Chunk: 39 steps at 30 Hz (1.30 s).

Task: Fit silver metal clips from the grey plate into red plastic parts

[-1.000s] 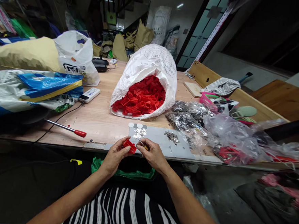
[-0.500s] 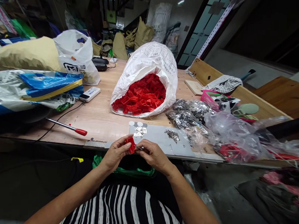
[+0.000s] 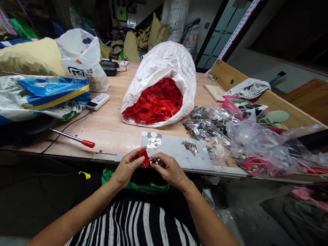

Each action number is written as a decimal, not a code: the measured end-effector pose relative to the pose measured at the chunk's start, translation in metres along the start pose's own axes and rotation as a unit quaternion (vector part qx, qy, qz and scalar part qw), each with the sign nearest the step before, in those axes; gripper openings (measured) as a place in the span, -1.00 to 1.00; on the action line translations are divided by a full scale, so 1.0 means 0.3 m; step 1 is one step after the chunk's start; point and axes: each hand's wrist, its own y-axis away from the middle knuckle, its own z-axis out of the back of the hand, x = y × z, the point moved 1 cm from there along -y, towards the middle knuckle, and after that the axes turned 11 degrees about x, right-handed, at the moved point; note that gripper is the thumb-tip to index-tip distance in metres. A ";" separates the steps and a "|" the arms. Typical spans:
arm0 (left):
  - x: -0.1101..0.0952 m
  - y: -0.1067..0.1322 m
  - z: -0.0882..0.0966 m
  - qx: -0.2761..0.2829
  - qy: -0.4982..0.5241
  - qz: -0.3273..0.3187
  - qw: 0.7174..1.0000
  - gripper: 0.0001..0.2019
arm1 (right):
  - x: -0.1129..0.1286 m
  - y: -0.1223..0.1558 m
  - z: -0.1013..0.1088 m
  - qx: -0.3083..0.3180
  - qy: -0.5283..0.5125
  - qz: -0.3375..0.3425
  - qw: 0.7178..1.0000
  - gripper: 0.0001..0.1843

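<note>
Just over the table's front edge, my left hand [image 3: 127, 167] is closed around a small red plastic housing [image 3: 144, 158], held between thumb and fingers. My right hand [image 3: 173, 171] pinches a slim metal tool [image 3: 155, 160] that looks like tweezers, its tip close to the housing's right side. Whether the tip touches the housing, or carries a small part, is too small to tell. Behind my hands a grey sheet [image 3: 171, 148] bears a pile of shiny silver pieces [image 3: 154, 143] and a pile of darker metal pieces [image 3: 189, 147].
A white woven sack [image 3: 168, 57] full of red housings [image 3: 159, 104] lies open towards me. Clear bags of metal parts [image 3: 204, 129] crowd the right. On the left are a red-handled rod [image 3: 88, 143], a white device [image 3: 98, 101] with a cable, and plastic bags [image 3: 36, 95].
The housing has turned slightly in my left hand, showing more of its face. My right hand and the tool have shifted a little to the right. The view has tilted slightly.
</note>
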 end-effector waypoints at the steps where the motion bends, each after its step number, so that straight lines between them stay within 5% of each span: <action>1: 0.002 -0.001 0.001 -0.001 -0.003 -0.001 1.000 -0.58 | -0.003 0.003 0.000 -0.004 0.000 -0.007 1.000 -0.82; 10: 0.011 -0.006 -0.002 -0.002 -0.005 0.007 1.000 -0.59 | 0.006 0.003 -0.021 0.004 0.008 0.037 0.999 -0.78; 16: -0.005 0.001 -0.008 0.012 0.081 0.033 0.996 -0.58 | -0.002 0.001 -0.026 -0.007 -0.038 0.013 0.999 -0.90; 23: -0.001 0.006 -0.007 0.016 0.055 0.041 0.998 -0.57 | -0.023 0.010 -0.018 -0.006 -0.076 -0.043 0.996 -0.85; 30: 0.022 -0.023 0.042 0.055 -0.121 -0.034 0.991 -0.58 | -0.035 0.019 0.023 -0.052 0.028 -0.035 0.998 -0.71; 35: 0.022 -0.067 0.067 0.036 -0.345 -0.096 0.933 -0.66 | -0.057 0.009 0.014 -0.044 0.094 -0.069 0.992 -0.70; 39: 0.033 -0.096 0.084 0.042 -0.406 -0.078 0.909 -0.64 | -0.070 0.007 0.002 -0.037 0.125 -0.087 0.988 -0.79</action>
